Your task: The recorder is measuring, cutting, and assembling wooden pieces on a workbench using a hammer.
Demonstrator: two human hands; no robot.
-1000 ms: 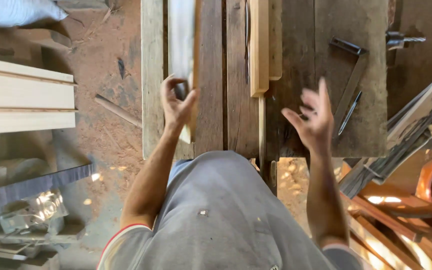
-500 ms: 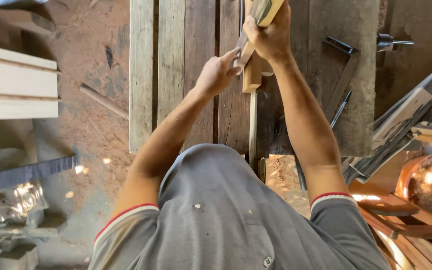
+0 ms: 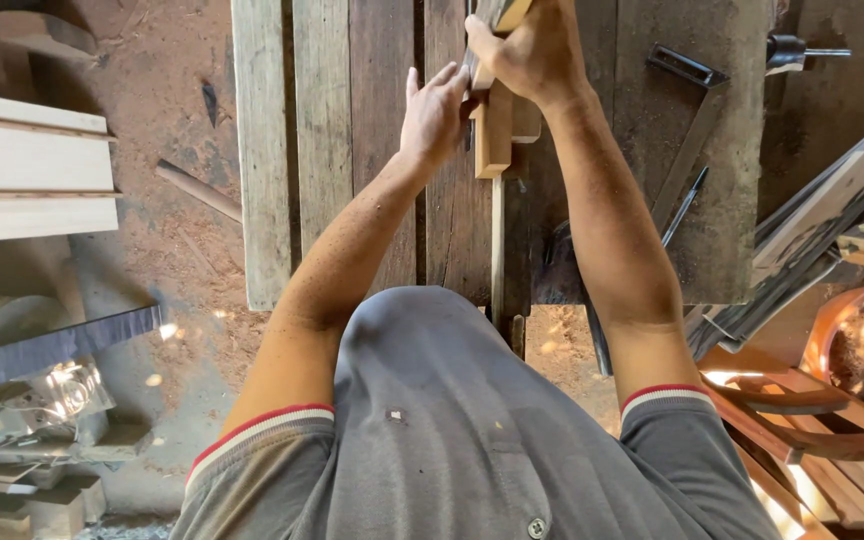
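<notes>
A short pale wooden block [image 3: 493, 130] stands on end at the top centre of the frame, over the dark planks of the counter [image 3: 382, 150]. The right hand [image 3: 532, 50] wraps round its upper part, fingers curled tight about the wood, with the top of the block running out of the frame. The left hand [image 3: 432, 115] lies just left of the block, its fingers held straight and close together, tips touching the block's side; it is pressing rather than gripping. Below the block a thin wooden strip [image 3: 498, 250] runs down toward the counter's near edge. To the right on the counter lies a metal square [image 3: 692, 140], with a slim dark pencil-like tool [image 3: 685, 205] beside it. At the upper right edge sits a metal tool with a rod [image 3: 802, 50]. Pale boards [image 3: 27, 165] are stacked at the left of the frame over a sawdust-covered floor [image 3: 152, 90], and a loose stick [image 3: 197, 190] lies between them and the counter.
</notes>
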